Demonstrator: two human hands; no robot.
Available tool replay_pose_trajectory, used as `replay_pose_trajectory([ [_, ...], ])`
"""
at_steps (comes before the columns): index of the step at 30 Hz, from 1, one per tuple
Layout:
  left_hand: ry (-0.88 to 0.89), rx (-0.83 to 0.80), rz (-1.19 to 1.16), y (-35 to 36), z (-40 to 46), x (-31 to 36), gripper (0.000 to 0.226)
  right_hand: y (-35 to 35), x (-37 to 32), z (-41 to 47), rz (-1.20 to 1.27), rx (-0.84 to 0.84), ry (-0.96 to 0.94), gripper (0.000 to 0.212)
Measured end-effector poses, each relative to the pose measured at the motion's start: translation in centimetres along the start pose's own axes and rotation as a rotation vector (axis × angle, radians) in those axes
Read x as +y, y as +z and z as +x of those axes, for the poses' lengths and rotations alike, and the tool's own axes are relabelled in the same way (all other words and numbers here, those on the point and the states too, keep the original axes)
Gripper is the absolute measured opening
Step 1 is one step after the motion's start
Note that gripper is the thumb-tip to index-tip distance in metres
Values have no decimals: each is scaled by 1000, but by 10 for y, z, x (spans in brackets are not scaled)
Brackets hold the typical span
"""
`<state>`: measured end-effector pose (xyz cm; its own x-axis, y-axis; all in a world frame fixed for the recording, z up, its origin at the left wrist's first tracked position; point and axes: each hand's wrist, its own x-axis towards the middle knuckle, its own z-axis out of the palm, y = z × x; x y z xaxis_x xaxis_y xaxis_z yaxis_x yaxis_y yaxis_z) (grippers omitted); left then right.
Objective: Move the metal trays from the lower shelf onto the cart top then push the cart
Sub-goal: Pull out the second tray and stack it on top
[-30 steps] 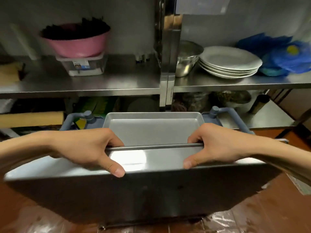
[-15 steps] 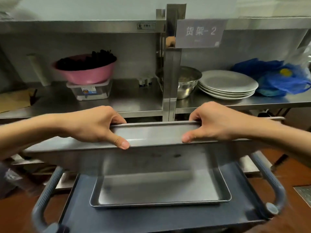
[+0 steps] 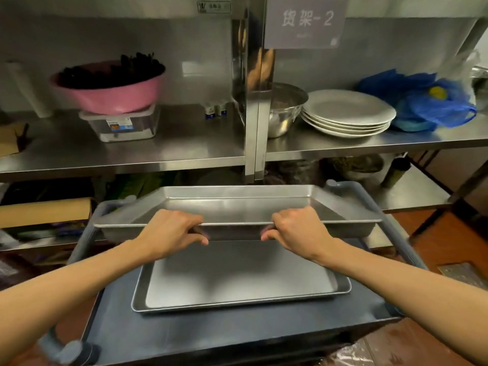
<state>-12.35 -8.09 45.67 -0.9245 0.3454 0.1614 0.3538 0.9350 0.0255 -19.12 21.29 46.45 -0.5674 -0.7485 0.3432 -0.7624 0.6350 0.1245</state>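
Steel shelving [image 3: 184, 154] fills the wall ahead of me, carrying a pink bowl [image 3: 111, 93], a metal bowl [image 3: 284, 116], a stack of plates [image 3: 346, 112] and blue bags [image 3: 427, 101], none of which concern the job. Next in size is the cart [image 3: 211, 336], parked square against the shelving so that each lift is a short carry; its dark top serves as my worktop, and grey handles [image 3: 369, 204] run along both sides (useful later for the push, I expect). One metal tray [image 3: 240, 283] already lies flat on that top, roughly centred, leaving room at the edges. Above it I hold a second, deeper tray [image 3: 237, 207] in the air, level and apart from the lower one, its far edge reaching toward the shelf post. I judge it is kept level and lined up over the first so it can come straight down and nest or stack without sliding. My left hand [image 3: 173, 229] and right hand [image 3: 295, 228] are both clamped on the near rim, fingers over the lip and thumbs against the outer wall below it, set apart so the weight balances between them. Gripping only the near side makes the far end want to dip, so I would lower slowly. Whether more trays wait on the lower shelf I cannot tell from here.
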Motion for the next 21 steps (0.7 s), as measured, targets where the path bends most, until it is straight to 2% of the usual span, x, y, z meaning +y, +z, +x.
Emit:
replay_pose_trajectory([
  [5,9,-54,-45,48,-15,7,42,36,-12,-26,-66,-34,24,46],
  [13,50,-121,-38,76,-26,12,36,65,-22,-44,-114,-77,-22,46],
  [18,-44,-317,22,115,-36,26,34,91,-29,-66,-153,-271,-69,43],
  [21,-93,-397,56,139,-45,33,35,105,-36,-78,-98,-407,-65,26],
])
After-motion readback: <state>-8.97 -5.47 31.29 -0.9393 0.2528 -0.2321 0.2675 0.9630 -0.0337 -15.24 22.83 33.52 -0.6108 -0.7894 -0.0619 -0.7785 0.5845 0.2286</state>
